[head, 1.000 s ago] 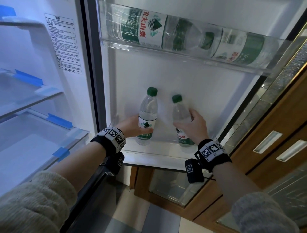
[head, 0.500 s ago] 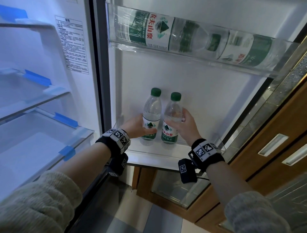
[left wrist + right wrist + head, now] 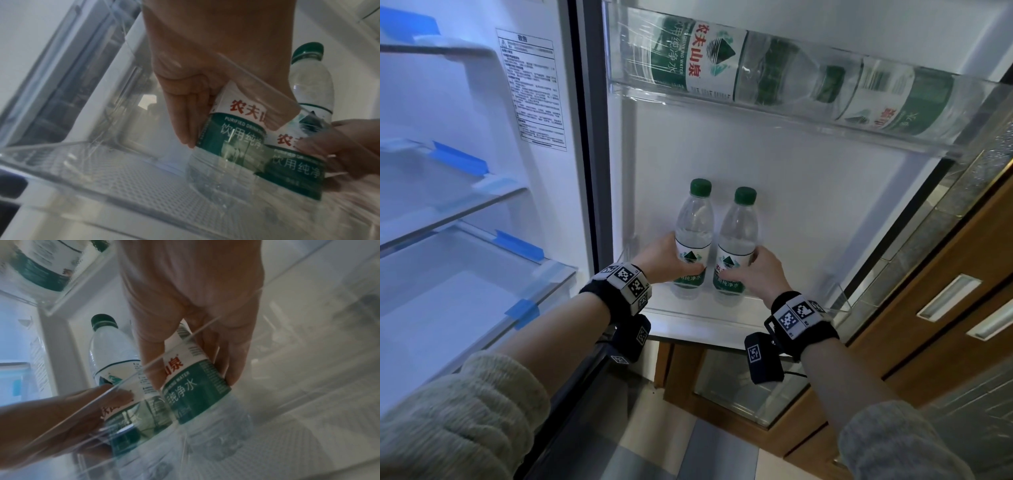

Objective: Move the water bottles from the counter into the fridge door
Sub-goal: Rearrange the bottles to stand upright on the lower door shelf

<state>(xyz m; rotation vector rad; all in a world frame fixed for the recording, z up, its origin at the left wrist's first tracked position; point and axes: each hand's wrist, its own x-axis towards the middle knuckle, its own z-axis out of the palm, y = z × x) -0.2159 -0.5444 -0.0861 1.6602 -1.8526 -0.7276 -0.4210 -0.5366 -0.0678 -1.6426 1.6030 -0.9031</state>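
Observation:
Two small clear water bottles with green caps and green-white labels stand upright side by side at the left end of the lower fridge door shelf (image 3: 835, 301). My left hand (image 3: 666, 260) grips the left bottle (image 3: 693, 222) around its label. The right bottle (image 3: 738, 236) is gripped the same way by my right hand (image 3: 762, 274). In the left wrist view my left hand (image 3: 205, 65) wraps the left bottle (image 3: 232, 138), with the right bottle (image 3: 312, 91) beside it. The right wrist view shows my right hand (image 3: 195, 296) curled round the right bottle (image 3: 195, 386).
The upper door shelf (image 3: 774, 102) holds two large water bottles (image 3: 705, 58) lying on their sides. The fridge's glass shelves (image 3: 465, 205) are to the left. A wooden cabinet (image 3: 945, 291) stands close on the right of the open door.
My right hand has carried its bottle left and stood it upright against the left bottle. Both bottles have settled lower in the door shelf.

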